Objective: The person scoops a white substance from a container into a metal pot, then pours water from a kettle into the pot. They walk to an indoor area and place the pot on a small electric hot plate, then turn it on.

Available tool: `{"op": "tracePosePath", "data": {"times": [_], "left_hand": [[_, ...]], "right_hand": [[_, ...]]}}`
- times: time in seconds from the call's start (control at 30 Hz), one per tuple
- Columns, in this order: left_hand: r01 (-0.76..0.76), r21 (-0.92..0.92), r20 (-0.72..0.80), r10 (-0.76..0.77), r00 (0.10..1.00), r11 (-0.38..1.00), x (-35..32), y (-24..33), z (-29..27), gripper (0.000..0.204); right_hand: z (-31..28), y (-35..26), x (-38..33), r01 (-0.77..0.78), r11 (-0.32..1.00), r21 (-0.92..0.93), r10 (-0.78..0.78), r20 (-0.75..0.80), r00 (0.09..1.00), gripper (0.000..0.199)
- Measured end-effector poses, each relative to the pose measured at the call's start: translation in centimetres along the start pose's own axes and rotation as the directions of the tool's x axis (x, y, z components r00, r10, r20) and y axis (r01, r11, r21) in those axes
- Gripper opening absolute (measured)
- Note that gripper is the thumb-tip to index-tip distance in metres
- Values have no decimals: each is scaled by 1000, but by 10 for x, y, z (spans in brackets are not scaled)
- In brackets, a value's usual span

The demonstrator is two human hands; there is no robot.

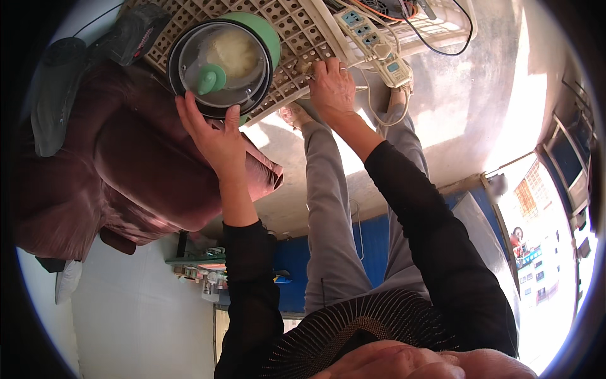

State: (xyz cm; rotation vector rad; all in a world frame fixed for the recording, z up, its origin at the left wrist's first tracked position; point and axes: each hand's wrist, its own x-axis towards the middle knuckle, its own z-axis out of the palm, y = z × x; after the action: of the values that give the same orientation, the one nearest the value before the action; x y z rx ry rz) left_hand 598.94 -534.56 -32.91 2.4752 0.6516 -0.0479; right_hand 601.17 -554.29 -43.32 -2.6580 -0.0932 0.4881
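A green electric pot (276, 39) with a dark rim stands on a perforated plastic crate. Its clear lid (192, 57) has a green knob (211, 79), and a pale, rounded mass (232, 54) shows through it. My left hand (218, 136) holds the pot's near edge, thumb on one side and fingers spread on the other. To the right, at the crate's edge, my right hand (333, 88) is closed with its fingers curled down. Something small and brownish shows by its fingertips, but what it grips is hidden. A pale cord (366, 95) runs close beside it.
The beige crate (315, 35) lies under the pot. A white power strip (363, 31) with cords lies right of it, beside another pale basket (442, 38). Dark red shiny fabric (151, 151) covers something at left, with a dark grey object (53, 95) on it.
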Motion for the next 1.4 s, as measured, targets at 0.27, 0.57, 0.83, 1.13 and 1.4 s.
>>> {"op": "tracePosePath", "data": {"times": [0.27,0.57,0.83,1.13,1.4], "left_hand": [[16,-36,25,-16,1000,999,-1,3,3,77],[-167,118,32,165,986,979,-2,-7,7,66],[13,-105,78,-4,997,994,-9,-13,14,69],[-39,62,87,33,996,997,-1,16,14,71],[251,-356,84,-237,968,900,-12,37,35,74]], "right_hand": [[-9,-10,-5,-117,945,305,80,130,988,26],[11,9,-19,-444,600,666,176,431,885,25],[13,6,-37,-642,95,761,3,644,765,26],[26,-40,-44,-592,172,787,203,560,803,29],[20,-27,-24,-565,370,737,275,494,825,26]]}}
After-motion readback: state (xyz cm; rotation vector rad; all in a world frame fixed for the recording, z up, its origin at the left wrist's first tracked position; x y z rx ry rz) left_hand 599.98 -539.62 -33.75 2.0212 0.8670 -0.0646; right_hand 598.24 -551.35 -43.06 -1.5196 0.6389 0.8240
